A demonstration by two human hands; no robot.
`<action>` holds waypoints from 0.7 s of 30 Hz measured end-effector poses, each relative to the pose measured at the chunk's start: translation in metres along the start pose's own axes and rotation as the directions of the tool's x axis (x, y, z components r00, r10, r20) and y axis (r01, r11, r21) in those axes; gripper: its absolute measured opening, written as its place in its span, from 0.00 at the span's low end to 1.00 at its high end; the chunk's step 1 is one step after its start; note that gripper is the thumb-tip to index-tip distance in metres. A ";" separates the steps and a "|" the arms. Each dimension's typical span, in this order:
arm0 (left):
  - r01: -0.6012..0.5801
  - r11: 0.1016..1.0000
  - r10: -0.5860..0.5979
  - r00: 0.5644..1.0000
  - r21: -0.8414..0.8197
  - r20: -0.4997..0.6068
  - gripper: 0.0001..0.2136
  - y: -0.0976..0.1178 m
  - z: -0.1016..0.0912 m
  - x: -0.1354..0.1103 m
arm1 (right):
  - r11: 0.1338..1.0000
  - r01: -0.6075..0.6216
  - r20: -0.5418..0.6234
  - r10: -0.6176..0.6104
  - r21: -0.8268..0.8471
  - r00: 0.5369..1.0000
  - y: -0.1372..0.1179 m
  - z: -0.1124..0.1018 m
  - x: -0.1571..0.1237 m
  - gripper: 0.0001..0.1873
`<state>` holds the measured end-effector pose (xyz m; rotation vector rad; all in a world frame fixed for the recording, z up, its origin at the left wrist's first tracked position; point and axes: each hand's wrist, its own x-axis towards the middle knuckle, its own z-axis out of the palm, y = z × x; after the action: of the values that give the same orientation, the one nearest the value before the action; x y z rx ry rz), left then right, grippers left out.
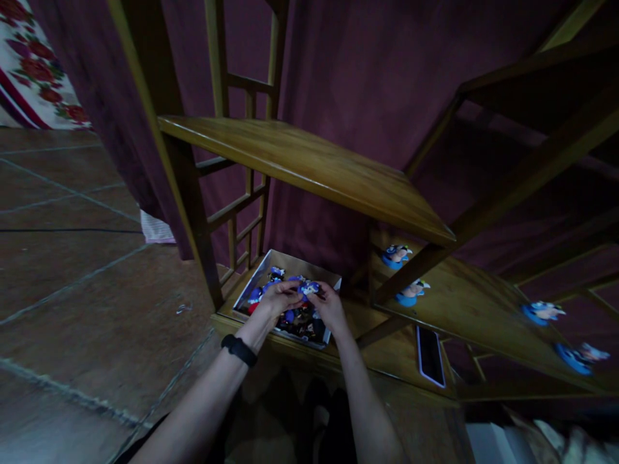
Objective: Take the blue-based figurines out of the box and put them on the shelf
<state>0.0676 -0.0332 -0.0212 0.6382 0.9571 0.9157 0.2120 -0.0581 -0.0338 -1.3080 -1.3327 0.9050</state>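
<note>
Over a shallow white box on the bottom shelf, both my hands hold one small blue-and-white figurine. My left hand, with a black band on the wrist, pinches it from the left. From the right, the fingers of my right hand close on its other side. Several small figures in blue, red, black and brown lie jumbled in the box below. My hands partly cover them, so their exact shapes are hard to make out.
A wooden shelf board juts out above the box. Similar figurines on blue bases stand on the shelf at right. A phone lies on the lower board. A purple curtain hangs behind; tiled floor spreads left.
</note>
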 end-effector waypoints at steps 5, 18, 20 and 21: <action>-0.006 1.000 0.006 0.999 0.024 -0.039 0.16 -0.003 0.001 0.000 | 0.999 -0.052 0.071 0.053 -0.012 0.996 0.002 -0.006 0.003 0.15; 0.037 0.999 -0.035 0.997 0.023 -0.072 0.14 -0.003 0.000 0.002 | 0.999 0.020 0.085 -0.017 -0.036 0.996 0.007 0.001 -0.002 0.13; 0.040 0.999 -0.040 0.998 -0.002 -0.055 0.14 0.001 -0.002 0.001 | 0.998 0.004 0.116 -0.011 0.068 0.993 0.006 0.002 -0.001 0.16; 0.034 0.999 -0.035 0.998 -0.019 -0.054 0.15 0.004 -0.004 0.001 | 0.993 -0.004 0.106 -0.008 0.116 0.994 0.005 0.002 -0.001 0.18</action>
<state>0.0632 -0.0303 -0.0205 0.5822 1.0045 0.9142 0.2111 -0.0587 -0.0391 -1.1828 -1.3423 1.0477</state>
